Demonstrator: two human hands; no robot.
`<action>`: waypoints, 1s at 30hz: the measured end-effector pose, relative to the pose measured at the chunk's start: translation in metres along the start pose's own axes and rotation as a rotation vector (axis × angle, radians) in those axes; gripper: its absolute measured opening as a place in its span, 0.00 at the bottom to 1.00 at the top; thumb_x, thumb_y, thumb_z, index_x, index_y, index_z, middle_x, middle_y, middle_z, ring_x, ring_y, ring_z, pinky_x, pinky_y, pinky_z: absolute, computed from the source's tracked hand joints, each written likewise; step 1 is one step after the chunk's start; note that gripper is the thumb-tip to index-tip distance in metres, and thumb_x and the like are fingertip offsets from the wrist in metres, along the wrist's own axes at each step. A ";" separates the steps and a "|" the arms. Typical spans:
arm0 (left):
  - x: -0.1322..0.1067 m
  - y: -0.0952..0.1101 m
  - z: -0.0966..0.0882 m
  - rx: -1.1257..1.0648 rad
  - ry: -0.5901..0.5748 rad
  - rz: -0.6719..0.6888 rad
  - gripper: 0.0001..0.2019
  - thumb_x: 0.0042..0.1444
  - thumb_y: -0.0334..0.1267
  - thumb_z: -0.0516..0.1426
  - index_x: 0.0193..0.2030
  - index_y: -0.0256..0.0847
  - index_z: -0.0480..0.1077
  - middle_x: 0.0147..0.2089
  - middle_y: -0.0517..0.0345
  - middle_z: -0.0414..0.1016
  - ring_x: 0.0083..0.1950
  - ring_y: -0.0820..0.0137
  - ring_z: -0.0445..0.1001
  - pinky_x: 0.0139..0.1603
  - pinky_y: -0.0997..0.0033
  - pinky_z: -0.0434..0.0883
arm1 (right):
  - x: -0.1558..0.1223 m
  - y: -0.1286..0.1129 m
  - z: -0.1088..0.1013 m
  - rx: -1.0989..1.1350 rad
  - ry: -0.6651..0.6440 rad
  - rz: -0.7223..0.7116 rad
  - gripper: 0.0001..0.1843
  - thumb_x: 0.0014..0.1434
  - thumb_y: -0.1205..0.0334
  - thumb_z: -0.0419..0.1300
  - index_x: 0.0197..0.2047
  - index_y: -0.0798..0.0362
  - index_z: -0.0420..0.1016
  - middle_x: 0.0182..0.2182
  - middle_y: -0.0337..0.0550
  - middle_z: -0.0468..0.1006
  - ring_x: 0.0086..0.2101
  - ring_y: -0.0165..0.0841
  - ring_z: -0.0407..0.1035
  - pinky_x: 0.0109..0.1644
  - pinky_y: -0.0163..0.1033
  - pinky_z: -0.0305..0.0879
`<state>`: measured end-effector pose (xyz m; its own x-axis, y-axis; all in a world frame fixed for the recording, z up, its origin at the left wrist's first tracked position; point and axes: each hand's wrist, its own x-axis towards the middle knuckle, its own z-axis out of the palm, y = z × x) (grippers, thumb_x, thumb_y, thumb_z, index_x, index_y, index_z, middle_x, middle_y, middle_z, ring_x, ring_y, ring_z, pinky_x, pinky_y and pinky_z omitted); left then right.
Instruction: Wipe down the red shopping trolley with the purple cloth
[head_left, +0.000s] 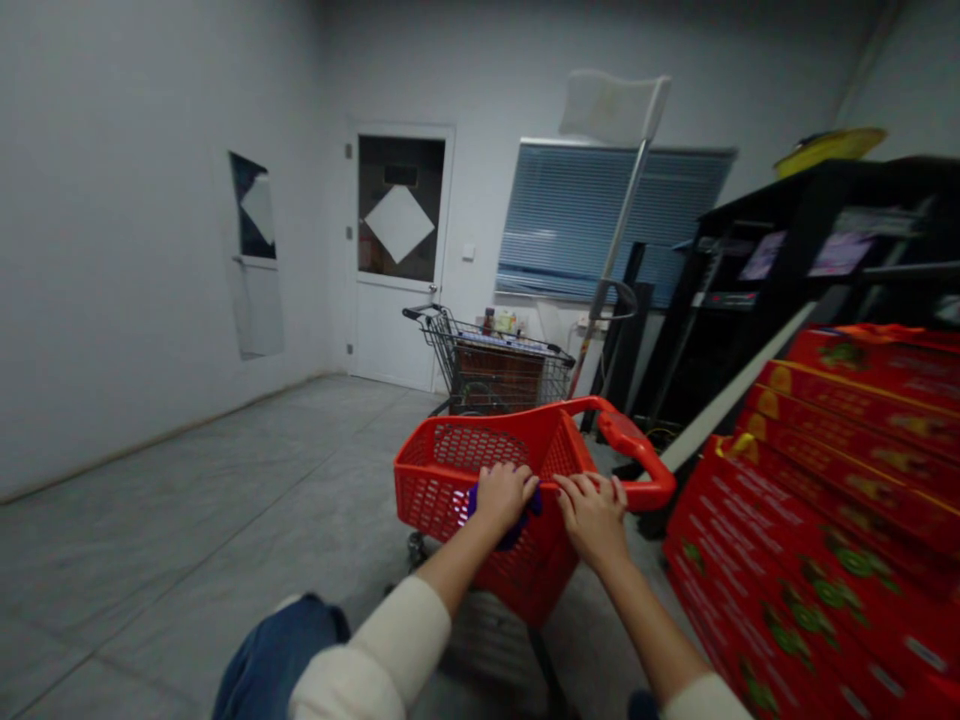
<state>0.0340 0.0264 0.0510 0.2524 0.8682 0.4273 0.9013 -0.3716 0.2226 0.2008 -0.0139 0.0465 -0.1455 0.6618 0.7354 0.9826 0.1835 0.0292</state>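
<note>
The fingers of the left hand (pixel 504 497) curl narrow and close around a bunched purple thing (pixel 522 525), which hangs partly below the knuckles against the near edge of a red plastic basket (pixel 480 465). Its exact kind is too hidden to tell. The fingers of the right hand (pixel 592 518) are slightly spread and hook over the basket's red rim, gripping it just beside the left hand. The basket has mesh sides and sits on a small wheeled shopping cart (pixel 495 530), with a red handle (pixel 637 450) curving along its right side. A thin metal pole (pixel 619 230) carrying a white flag (pixel 613 107) rises just behind the basket.

Blue jeans (pixel 281 650) show at the lower left, below a cream sleeve (pixel 375 650). Stacked red cartons (pixel 840 510) fill the right, near a black shelf unit (pixel 810 230). Ahead, on the grey floor (pixel 225 520), stands a wire shopping cart (pixel 495 360) holding a brown box (pixel 499 375), in front of a white door (pixel 394 260).
</note>
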 end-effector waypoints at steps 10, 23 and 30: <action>-0.007 -0.035 -0.006 0.055 -0.017 -0.148 0.19 0.68 0.49 0.45 0.45 0.46 0.74 0.47 0.51 0.77 0.51 0.60 0.72 0.51 0.58 0.62 | 0.002 -0.004 0.002 0.025 0.042 -0.004 0.16 0.67 0.56 0.50 0.49 0.43 0.79 0.44 0.40 0.80 0.51 0.42 0.62 0.64 0.56 0.39; -0.007 -0.012 0.004 0.008 0.056 -0.031 0.21 0.66 0.55 0.44 0.45 0.47 0.73 0.45 0.53 0.76 0.49 0.62 0.71 0.48 0.61 0.63 | 0.000 0.002 0.003 0.008 -0.010 -0.007 0.18 0.68 0.56 0.48 0.53 0.42 0.76 0.48 0.40 0.79 0.53 0.41 0.62 0.66 0.54 0.37; -0.008 -0.057 -0.004 0.015 0.032 -0.192 0.24 0.65 0.58 0.45 0.44 0.45 0.74 0.48 0.52 0.77 0.51 0.60 0.72 0.50 0.60 0.62 | 0.004 -0.011 0.000 0.004 -0.084 -0.028 0.20 0.68 0.54 0.47 0.58 0.43 0.72 0.52 0.42 0.77 0.54 0.42 0.61 0.66 0.55 0.39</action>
<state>-0.0208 0.0398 0.0385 0.0647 0.9116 0.4060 0.9369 -0.1955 0.2898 0.1899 -0.0132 0.0488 -0.1822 0.7149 0.6751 0.9776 0.2054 0.0463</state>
